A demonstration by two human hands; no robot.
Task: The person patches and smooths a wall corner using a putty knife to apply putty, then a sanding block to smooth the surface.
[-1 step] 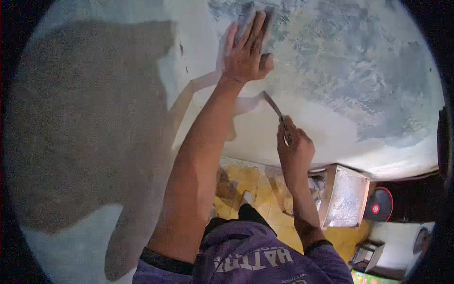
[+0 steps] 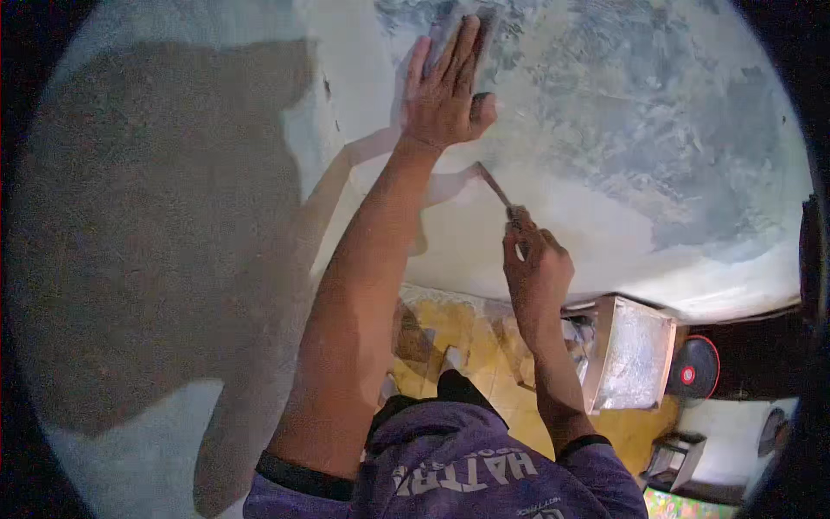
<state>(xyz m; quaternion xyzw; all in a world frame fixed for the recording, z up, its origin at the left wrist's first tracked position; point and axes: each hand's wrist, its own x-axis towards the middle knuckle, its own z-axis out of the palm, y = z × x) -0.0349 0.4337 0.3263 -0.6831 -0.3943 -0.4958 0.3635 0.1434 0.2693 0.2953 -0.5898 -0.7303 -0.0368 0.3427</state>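
Against the pale wall [image 2: 562,216], my left hand [image 2: 445,104] presses a flat, greyish rectangular scraper [image 2: 488,39], its fingers stretched along the scraper and the thumb out to the right. Part of the scraper lies hidden under the fingers. Lower and to the right, my right hand [image 2: 540,268] is closed around the handle of a putty knife [image 2: 494,184]. The knife appears nearly edge-on, its thin blade pointing up and left toward the left wrist. Blotchy grey-blue patches [image 2: 692,130] cover the wall at upper right, beside smooth whitish coating.
My shadow [image 2: 156,225] darkens the wall at left. Below the wall is a yellow tiled floor [image 2: 510,389]. A box-like piece with a pale, shiny face [image 2: 635,359] stands at lower right, next to a round black thing with a red rim [image 2: 696,370].
My right hand and the putty knife have turned slightly, so less of the handle shows. The left hand stays on the scraper in nearly the same place. The whole view has shifted a little.
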